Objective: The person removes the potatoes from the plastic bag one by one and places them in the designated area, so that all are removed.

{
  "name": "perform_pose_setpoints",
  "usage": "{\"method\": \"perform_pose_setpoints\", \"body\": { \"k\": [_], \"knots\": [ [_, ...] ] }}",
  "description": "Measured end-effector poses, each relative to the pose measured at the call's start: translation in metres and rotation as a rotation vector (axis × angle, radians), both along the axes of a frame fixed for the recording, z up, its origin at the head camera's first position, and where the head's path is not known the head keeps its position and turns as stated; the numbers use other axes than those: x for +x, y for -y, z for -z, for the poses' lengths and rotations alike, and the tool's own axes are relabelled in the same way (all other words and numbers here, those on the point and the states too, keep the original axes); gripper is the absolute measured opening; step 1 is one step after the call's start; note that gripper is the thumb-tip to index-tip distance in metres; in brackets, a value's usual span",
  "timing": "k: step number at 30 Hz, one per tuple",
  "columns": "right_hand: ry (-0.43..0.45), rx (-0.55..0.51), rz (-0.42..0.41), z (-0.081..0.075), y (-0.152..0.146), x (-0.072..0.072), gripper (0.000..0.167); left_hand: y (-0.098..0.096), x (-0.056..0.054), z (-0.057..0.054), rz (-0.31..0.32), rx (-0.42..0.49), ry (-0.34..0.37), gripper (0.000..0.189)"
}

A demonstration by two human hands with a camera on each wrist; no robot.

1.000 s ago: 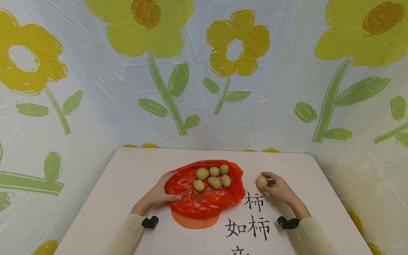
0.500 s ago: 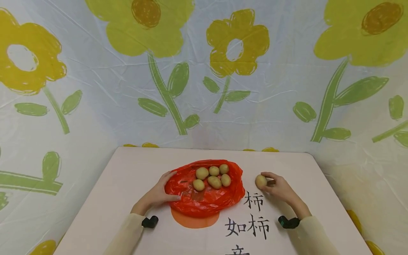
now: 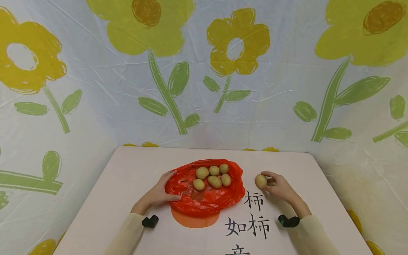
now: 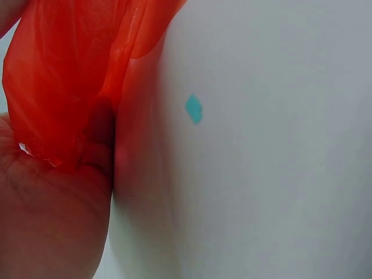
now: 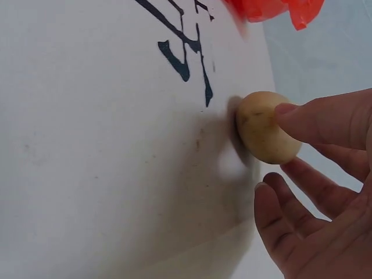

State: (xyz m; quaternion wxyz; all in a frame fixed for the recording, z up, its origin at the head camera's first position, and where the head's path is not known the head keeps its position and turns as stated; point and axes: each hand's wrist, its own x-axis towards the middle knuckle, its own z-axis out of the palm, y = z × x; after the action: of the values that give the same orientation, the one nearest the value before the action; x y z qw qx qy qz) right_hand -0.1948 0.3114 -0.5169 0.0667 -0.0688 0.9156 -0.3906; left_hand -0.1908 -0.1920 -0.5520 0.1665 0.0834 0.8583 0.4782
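Observation:
A red plastic bag [image 3: 185, 198] lies spread wide on the table, with several small potatoes [image 3: 214, 182] in its middle and right part. My left hand [image 3: 157, 191] holds the bag's left side, thumb at the near edge and fingers at the far edge. In the left wrist view the bag's red film [image 4: 64, 70] bulges between thumb and fingers. To the right of the bag, my right hand [image 3: 280, 187] pinches one more potato [image 3: 261, 181] between thumb and fingers. The right wrist view shows this potato [image 5: 267, 128] close to the tabletop, thumb on its side.
The pale table cover [image 3: 127, 177] bears an orange print [image 3: 195, 221] under the bag and black written characters [image 3: 247, 226] in front of the right hand. A flower-printed cloth [image 3: 204, 120] hangs behind and at both sides of the table.

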Motion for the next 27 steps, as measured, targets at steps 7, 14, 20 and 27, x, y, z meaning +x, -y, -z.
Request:
{"method": "perform_pose_setpoints", "body": {
  "k": [7, 14, 20, 27],
  "knots": [
    [-0.094, -0.005, -0.015, -0.009, -0.002, -0.003, 0.058, 0.000, 0.000, -0.001, 0.005, -0.001, -0.007, 0.111],
    [-0.086, -0.001, -0.028, -0.022, 0.005, -0.006, 0.060, -0.001, 0.000, -0.001, 0.013, -0.002, -0.015, 0.112],
    [-0.116, -0.013, -0.052, -0.033, 0.014, -0.009, 0.060, -0.001, 0.000, -0.001, 0.027, -0.010, -0.026, 0.113],
    [-0.115, -0.010, -0.073, -0.044, 0.027, -0.011, 0.062, -0.001, 0.001, -0.002, 0.027, -0.017, -0.033, 0.114]
  ]
}}
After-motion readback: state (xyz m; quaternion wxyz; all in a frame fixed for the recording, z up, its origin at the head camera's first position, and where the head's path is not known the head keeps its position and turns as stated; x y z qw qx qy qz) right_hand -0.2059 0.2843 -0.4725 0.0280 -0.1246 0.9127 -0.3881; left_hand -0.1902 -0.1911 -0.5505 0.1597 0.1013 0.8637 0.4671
